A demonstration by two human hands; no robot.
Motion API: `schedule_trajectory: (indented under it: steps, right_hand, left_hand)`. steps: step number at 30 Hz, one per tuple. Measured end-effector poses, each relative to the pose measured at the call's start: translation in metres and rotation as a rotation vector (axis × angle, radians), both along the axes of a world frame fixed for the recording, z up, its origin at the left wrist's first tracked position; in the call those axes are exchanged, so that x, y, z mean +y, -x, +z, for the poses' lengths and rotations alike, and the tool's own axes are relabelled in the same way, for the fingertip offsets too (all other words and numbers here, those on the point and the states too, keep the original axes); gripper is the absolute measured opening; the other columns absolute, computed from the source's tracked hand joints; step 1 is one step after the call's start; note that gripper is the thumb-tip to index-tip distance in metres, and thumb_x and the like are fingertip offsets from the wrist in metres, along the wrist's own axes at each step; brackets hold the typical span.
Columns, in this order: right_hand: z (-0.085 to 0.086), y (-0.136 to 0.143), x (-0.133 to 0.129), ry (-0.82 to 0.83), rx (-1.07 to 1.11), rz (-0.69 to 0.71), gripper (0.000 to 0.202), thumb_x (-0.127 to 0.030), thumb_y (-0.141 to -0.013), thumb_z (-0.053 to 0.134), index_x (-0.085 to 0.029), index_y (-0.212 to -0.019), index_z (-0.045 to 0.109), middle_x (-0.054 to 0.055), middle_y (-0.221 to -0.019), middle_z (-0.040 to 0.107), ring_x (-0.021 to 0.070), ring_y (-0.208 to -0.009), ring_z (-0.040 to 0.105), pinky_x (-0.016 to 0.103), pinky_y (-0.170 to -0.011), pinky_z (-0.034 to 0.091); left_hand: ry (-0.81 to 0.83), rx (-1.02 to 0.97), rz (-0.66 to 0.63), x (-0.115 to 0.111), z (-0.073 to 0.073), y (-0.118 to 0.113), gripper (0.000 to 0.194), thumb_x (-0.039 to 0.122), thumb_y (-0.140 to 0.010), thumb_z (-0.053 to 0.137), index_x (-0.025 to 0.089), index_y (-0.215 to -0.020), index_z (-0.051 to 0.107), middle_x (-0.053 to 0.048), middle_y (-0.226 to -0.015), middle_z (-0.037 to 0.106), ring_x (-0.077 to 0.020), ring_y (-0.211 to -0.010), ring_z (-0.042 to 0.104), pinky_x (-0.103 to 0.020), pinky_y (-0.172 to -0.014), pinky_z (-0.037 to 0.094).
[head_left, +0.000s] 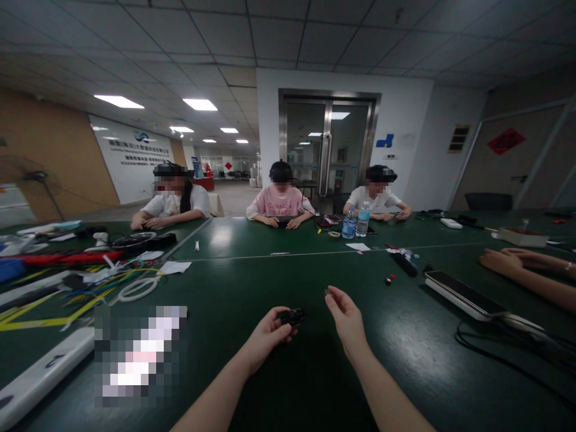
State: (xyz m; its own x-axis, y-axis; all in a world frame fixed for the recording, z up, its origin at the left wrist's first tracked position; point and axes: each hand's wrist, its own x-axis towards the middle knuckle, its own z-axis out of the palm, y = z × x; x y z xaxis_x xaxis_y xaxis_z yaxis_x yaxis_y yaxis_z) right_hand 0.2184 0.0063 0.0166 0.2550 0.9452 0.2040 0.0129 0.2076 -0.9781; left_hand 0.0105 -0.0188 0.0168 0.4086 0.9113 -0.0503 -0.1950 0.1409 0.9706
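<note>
My left hand [269,336] is closed round a small black device [293,315], its fingers and thumb on the device's left end. The dark surface shows fine detail, but its exact kind is too small to make out. To the right, my right hand [345,312] pinches a tiny dark piece [328,292] between thumb and fingertips. That piece is too small to name. Both hands are a little above the green tabletop [310,384], apart from each other, with a gap between the device and the right fingertips.
On the left lie a white power strip [47,375], a coiled white cable [138,289] and tangled wires. A power bank-like slab [465,295] with black cables lies right. Two water bottles [355,222] stand farther back. Several people sit round the table; one person's hands [508,262] rest at right.
</note>
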Motion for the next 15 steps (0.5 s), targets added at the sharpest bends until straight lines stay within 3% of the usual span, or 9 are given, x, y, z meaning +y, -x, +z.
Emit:
schedule_trajectory:
  steps: [5,12,15]
  right_hand:
    - [-0.002,0.002,0.000,0.024,-0.040,0.027,0.043,-0.043,-0.071,0.062,-0.021,-0.107,0.057,0.006,-0.104,0.064,0.0222,-0.100,0.058,0.039,-0.088,0.046]
    - [0.006,0.021,-0.015,0.035,-0.150,0.276,0.035,-0.041,-0.074,0.060,-0.021,-0.103,0.061,0.005,-0.101,0.065,0.0213,-0.097,0.059,0.038,-0.089,0.044]
    - [0.006,0.029,-0.020,0.001,-0.216,0.300,0.034,-0.040,-0.075,0.058,-0.021,-0.103,0.062,0.005,-0.104,0.064,0.0215,-0.101,0.057,0.040,-0.093,0.041]
  left_hand:
    - [-0.010,-0.005,0.014,0.002,-0.004,-0.001,0.053,0.035,-0.071,0.070,0.021,-0.115,0.044,-0.011,-0.108,0.060,-0.0205,-0.093,0.059,-0.034,-0.081,0.042]
    - [-0.023,-0.003,-0.015,0.002,-0.003,-0.001,0.048,0.034,-0.071,0.070,0.019,-0.110,0.046,-0.010,-0.105,0.061,-0.0183,-0.088,0.059,-0.032,-0.079,0.042]
    - [-0.036,-0.017,-0.022,0.003,-0.005,-0.002,0.045,0.033,-0.071,0.070,0.019,-0.108,0.048,-0.007,-0.100,0.061,-0.0172,-0.085,0.059,-0.031,-0.076,0.042]
